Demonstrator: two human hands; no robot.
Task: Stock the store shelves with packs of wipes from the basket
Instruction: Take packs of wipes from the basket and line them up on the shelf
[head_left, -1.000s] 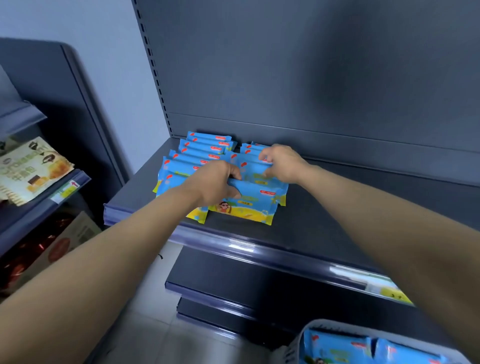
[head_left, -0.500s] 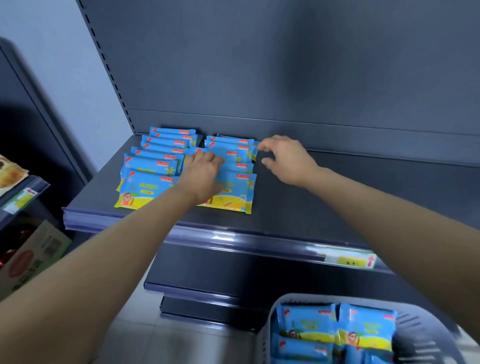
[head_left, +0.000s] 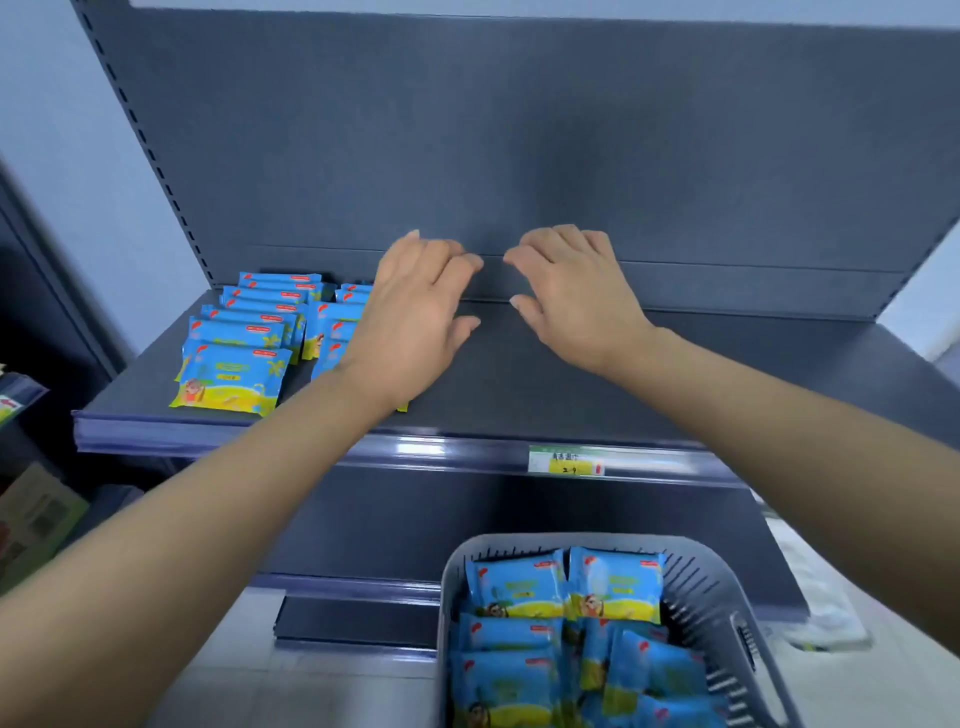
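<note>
The packs of wipes on the shelf lie at its left end in two rows running front to back, each pack overlapping the one behind. They are blue with a yellow band and a cartoon figure along the lower edge. The left row shows in full, and its front pack sits just behind the shelf lip. The right row is partly hidden under the left hand and wrist. More packs of the same kind fill the grey slotted basket at the lower right, below and in front of the shelf, some flat and some tilted.

The left hand is palm down over the right row's edge and the bare shelf beside it, fingers loosely bent, thumb out to the side, holding nothing. The right hand is just beside it, also palm down, fingers loosely curled with nothing in them. The two thumbs point towards each other with a small gap between. Whether either hand touches the surface I cannot tell.

The dark grey shelf is bare to the right of the hands. A yellow and green price tag sits in its front rail. A dark back panel rises behind, and a lower shelf shows beneath
</note>
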